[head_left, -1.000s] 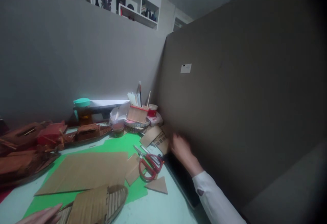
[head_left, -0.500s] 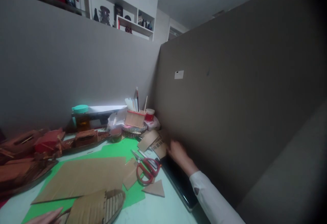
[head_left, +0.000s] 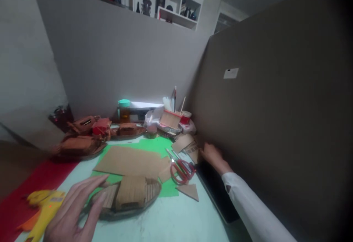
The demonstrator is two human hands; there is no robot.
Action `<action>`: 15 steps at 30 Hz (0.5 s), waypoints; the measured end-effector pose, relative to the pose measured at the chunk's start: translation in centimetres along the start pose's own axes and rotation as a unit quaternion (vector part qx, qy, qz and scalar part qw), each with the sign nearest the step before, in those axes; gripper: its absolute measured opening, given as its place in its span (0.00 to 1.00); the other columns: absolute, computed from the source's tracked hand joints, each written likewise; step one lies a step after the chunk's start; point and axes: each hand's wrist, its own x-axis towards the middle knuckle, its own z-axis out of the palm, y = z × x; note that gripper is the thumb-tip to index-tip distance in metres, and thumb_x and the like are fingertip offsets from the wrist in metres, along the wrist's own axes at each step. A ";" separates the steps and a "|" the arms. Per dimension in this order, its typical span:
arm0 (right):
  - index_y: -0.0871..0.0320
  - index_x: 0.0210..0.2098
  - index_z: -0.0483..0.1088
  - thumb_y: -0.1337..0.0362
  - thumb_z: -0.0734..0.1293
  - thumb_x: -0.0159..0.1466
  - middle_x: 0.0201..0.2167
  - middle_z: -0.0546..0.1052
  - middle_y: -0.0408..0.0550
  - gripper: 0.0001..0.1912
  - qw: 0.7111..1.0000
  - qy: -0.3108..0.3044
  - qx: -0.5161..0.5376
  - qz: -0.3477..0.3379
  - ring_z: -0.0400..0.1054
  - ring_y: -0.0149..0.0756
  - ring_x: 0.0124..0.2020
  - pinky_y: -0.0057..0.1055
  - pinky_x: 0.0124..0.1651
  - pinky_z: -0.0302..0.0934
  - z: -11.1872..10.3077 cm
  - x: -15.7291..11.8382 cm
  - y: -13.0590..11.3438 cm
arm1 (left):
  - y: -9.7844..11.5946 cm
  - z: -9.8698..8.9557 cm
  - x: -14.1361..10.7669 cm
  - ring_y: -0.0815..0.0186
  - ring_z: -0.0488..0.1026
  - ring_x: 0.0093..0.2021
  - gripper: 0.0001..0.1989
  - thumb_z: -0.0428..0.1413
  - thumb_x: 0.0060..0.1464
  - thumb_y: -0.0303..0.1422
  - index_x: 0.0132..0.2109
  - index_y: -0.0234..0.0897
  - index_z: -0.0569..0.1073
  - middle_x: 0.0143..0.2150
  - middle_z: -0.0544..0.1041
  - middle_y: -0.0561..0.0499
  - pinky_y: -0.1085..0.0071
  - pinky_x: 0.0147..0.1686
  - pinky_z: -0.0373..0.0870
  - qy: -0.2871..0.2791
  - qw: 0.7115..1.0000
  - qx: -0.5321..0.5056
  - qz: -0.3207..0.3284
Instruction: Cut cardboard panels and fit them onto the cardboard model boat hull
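Note:
A small cardboard model boat (head_left: 131, 194) with a curved roof sits on the pale green tabletop. My left hand (head_left: 78, 207) is around its left end, thumb and fingers apart; whether the fingertips touch it I cannot tell. At the right, my right hand (head_left: 215, 157) reaches down by the partition, next to cardboard scraps (head_left: 193, 150) and the far end of a dark, flat, glossy object (head_left: 216, 192). Its fingers are curled, blurred and partly hidden. Red-handled scissors (head_left: 182, 170) lie open to the left of this hand.
A yellow glue gun (head_left: 45, 212) lies at the left. Behind the boat is a cardboard sheet (head_left: 127, 161) on green paper (head_left: 170, 190). Reddish-brown model boats (head_left: 79, 144), a teal-lidded jar (head_left: 124, 113) and a brush holder (head_left: 170, 119) stand farther back. A grey partition (head_left: 270, 106) rises at right.
The view has swung left and down, bringing the glue gun and more of my left hand into sight. My right hand stays by the cardboard scraps.

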 end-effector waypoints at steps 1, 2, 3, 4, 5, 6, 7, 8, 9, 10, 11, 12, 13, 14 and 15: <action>0.59 0.56 0.70 0.58 0.68 0.71 0.54 0.75 0.53 0.17 1.000 -0.001 -0.006 0.000 0.75 0.43 0.49 0.46 0.50 0.72 0.0 0.2 0.0 | 0.2 -0.1 0.1 0.57 0.75 0.50 0.14 0.54 0.64 0.31 0.56 0.42 0.71 0.51 0.76 0.47 0.61 0.55 0.68 0.002 1.000 0.003 -0.006; 0.59 0.56 0.70 0.58 0.69 0.71 0.54 0.75 0.53 0.17 1.000 -0.002 -0.011 0.001 0.75 0.43 0.49 0.46 0.50 0.72 0.0 0.3 0.0 | 0.4 -0.2 0.3 0.57 0.74 0.51 0.14 0.54 0.65 0.32 0.56 0.42 0.71 0.51 0.76 0.48 0.62 0.56 0.67 0.001 1.000 0.004 -0.011; 0.59 0.56 0.71 0.58 0.69 0.70 0.54 0.75 0.53 0.17 1.000 -0.003 -0.015 0.002 0.75 0.43 0.49 0.46 0.50 0.72 0.0 0.4 -0.1 | 0.6 -0.3 0.4 0.57 0.74 0.51 0.13 0.54 0.65 0.34 0.56 0.42 0.71 0.52 0.76 0.48 0.64 0.55 0.68 -0.004 1.000 0.003 -0.013; 0.59 0.56 0.71 0.58 0.69 0.70 0.54 0.75 0.53 0.17 1.000 -0.004 -0.019 0.002 0.75 0.43 0.49 0.46 0.50 0.72 0.0 0.5 -0.1 | 0.8 -0.4 0.6 0.57 0.73 0.52 0.13 0.53 0.66 0.34 0.56 0.42 0.71 0.52 0.76 0.48 0.64 0.55 0.67 -0.013 1.000 0.001 -0.017; 0.59 0.56 0.71 0.58 0.68 0.71 0.54 0.75 0.53 0.17 1.000 -0.003 -0.022 0.001 0.75 0.43 0.49 0.46 0.50 0.72 0.0 0.6 -0.2 | 1.1 -0.5 0.6 0.57 0.73 0.52 0.13 0.53 0.66 0.35 0.56 0.42 0.71 0.52 0.75 0.48 0.64 0.55 0.67 -0.021 1.000 -0.002 -0.019; 0.59 0.56 0.70 0.58 0.68 0.71 0.54 0.75 0.53 0.17 1.000 -0.003 -0.025 -0.001 0.75 0.43 0.49 0.46 0.50 0.72 0.0 0.8 -0.3 | 1.3 -0.6 0.7 0.57 0.73 0.52 0.13 0.53 0.66 0.35 0.56 0.42 0.70 0.52 0.75 0.48 0.64 0.56 0.67 -0.030 0.999 -0.006 -0.020; 0.59 0.56 0.70 0.58 0.68 0.71 0.54 0.75 0.53 0.18 1.000 -0.002 -0.027 -0.002 0.75 0.43 0.49 0.46 0.50 0.72 0.0 0.9 -0.4 | 1.4 -0.6 0.7 0.57 0.72 0.52 0.13 0.53 0.66 0.34 0.56 0.42 0.70 0.52 0.75 0.48 0.64 0.56 0.66 -0.037 0.999 -0.009 -0.021; 0.58 0.56 0.70 0.58 0.68 0.71 0.54 0.75 0.52 0.18 1.000 -0.001 -0.030 -0.004 0.75 0.43 0.49 0.46 0.50 0.72 -0.1 1.1 -0.5 | 1.5 -0.7 0.7 0.58 0.72 0.53 0.13 0.53 0.66 0.33 0.56 0.41 0.70 0.52 0.75 0.48 0.64 0.57 0.65 -0.043 0.999 -0.012 -0.022; 0.58 0.56 0.70 0.58 0.68 0.71 0.54 0.75 0.52 0.18 0.999 0.001 -0.032 -0.006 0.74 0.43 0.49 0.46 0.50 0.72 -0.1 1.3 -0.7 | 1.6 -0.7 0.7 0.58 0.71 0.53 0.14 0.53 0.66 0.32 0.57 0.41 0.70 0.52 0.74 0.47 0.64 0.57 0.64 -0.045 0.999 -0.015 -0.022; 0.58 0.56 0.70 0.58 0.68 0.71 0.54 0.75 0.53 0.18 0.999 0.002 -0.035 -0.007 0.74 0.44 0.49 0.46 0.50 0.72 -0.1 1.6 -0.9 | 1.6 -0.7 0.7 0.58 0.71 0.53 0.14 0.53 0.66 0.31 0.57 0.40 0.69 0.52 0.74 0.47 0.64 0.58 0.63 -0.046 0.999 -0.017 -0.022; 0.59 0.56 0.70 0.58 0.68 0.71 0.54 0.75 0.53 0.18 0.999 0.005 -0.038 -0.007 0.74 0.44 0.49 0.46 0.50 0.72 -0.1 1.9 -1.1 | 1.6 -0.7 0.7 0.58 0.71 0.53 0.14 0.53 0.66 0.31 0.57 0.40 0.69 0.52 0.74 0.46 0.63 0.58 0.63 -0.047 0.998 -0.019 -0.021; 0.59 0.57 0.70 0.58 0.68 0.71 0.54 0.75 0.53 0.18 0.999 0.007 -0.041 -0.008 0.74 0.44 0.49 0.46 0.50 0.72 -0.1 2.2 -1.3 | 1.5 -0.7 0.7 0.58 0.71 0.54 0.14 0.53 0.66 0.30 0.57 0.40 0.69 0.52 0.74 0.46 0.63 0.58 0.62 -0.047 0.999 -0.019 -0.020; 0.59 0.57 0.70 0.58 0.68 0.71 0.54 0.75 0.53 0.18 0.999 0.011 -0.045 -0.010 0.74 0.44 0.49 0.46 0.50 0.72 -0.1 2.4 -1.4 | 1.4 -0.7 0.7 0.58 0.71 0.53 0.14 0.53 0.65 0.30 0.57 0.40 0.69 0.52 0.74 0.46 0.64 0.58 0.62 -0.046 0.999 -0.019 -0.017; 0.59 0.57 0.70 0.58 0.68 0.71 0.55 0.75 0.53 0.18 0.999 0.014 -0.049 -0.012 0.74 0.44 0.49 0.46 0.50 0.72 -0.1 2.7 -1.6 | 1.2 -0.6 0.7 0.59 0.71 0.53 0.14 0.53 0.65 0.30 0.56 0.40 0.69 0.52 0.74 0.47 0.64 0.58 0.62 -0.047 0.999 -0.017 -0.012; 0.59 0.57 0.70 0.58 0.68 0.71 0.55 0.75 0.53 0.18 0.998 0.017 -0.053 -0.014 0.74 0.44 0.49 0.46 0.50 0.72 0.0 2.9 -1.6 | 1.1 -0.5 0.6 0.59 0.71 0.54 0.14 0.53 0.65 0.30 0.56 0.41 0.70 0.52 0.74 0.47 0.65 0.58 0.62 -0.050 0.999 -0.016 -0.005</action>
